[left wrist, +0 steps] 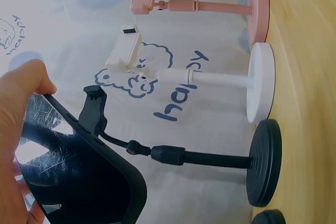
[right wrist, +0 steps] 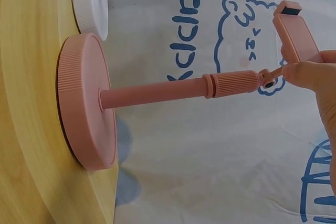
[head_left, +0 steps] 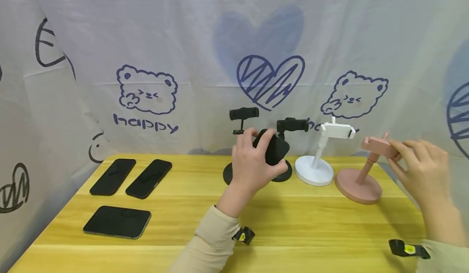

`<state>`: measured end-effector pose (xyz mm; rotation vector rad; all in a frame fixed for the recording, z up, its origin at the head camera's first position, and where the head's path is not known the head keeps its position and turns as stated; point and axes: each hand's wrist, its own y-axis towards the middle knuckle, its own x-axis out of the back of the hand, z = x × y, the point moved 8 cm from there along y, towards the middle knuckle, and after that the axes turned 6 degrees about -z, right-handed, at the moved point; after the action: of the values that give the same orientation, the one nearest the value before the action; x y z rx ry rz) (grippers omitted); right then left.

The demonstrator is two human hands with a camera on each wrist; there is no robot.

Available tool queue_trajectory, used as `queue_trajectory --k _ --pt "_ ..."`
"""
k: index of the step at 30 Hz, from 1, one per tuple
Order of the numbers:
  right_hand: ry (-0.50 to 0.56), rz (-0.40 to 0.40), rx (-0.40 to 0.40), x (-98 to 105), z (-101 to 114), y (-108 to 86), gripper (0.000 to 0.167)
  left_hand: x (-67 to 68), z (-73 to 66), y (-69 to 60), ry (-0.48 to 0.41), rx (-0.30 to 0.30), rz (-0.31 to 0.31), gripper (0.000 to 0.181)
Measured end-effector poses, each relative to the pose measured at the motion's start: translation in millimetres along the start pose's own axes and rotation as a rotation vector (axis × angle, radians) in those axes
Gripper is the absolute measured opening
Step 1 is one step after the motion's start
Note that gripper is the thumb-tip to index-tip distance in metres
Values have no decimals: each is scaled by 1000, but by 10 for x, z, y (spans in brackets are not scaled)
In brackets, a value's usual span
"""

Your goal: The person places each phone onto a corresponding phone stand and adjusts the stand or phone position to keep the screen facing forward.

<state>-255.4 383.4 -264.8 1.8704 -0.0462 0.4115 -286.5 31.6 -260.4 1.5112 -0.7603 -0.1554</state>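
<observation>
My left hand (head_left: 250, 163) holds a dark smartphone (head_left: 277, 149) off the table, in front of the black stands. In the left wrist view the thumb lies at one edge of the phone (left wrist: 89, 174), its glossy face showing reflections. My right hand (head_left: 425, 169) pinches the end of the clamp on a pink phone stand (head_left: 358, 186), whose round base rests on the table. The right wrist view shows the thumb against the clamp (right wrist: 299, 35) of this stand; the other fingers are partly out of view. The pink clamp holds no phone.
A white phone stand (head_left: 314, 171) stands left of the pink one. Further left are two black stands, one with its clamp (head_left: 292, 125) behind the held phone. Three smartphones, including one lying crosswise (head_left: 117, 222), lie on the wooden table (head_left: 307, 232). A printed curtain (head_left: 205, 61) hangs behind.
</observation>
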Motion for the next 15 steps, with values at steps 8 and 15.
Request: queue_trajectory --k 8,15 --pt "13 -20 -11 -14 0 -17 61 -33 -98 35 -10 -18 -40 66" --pt "32 -45 -25 7 -24 -22 62 -82 -201 67 -13 -11 -44 66"
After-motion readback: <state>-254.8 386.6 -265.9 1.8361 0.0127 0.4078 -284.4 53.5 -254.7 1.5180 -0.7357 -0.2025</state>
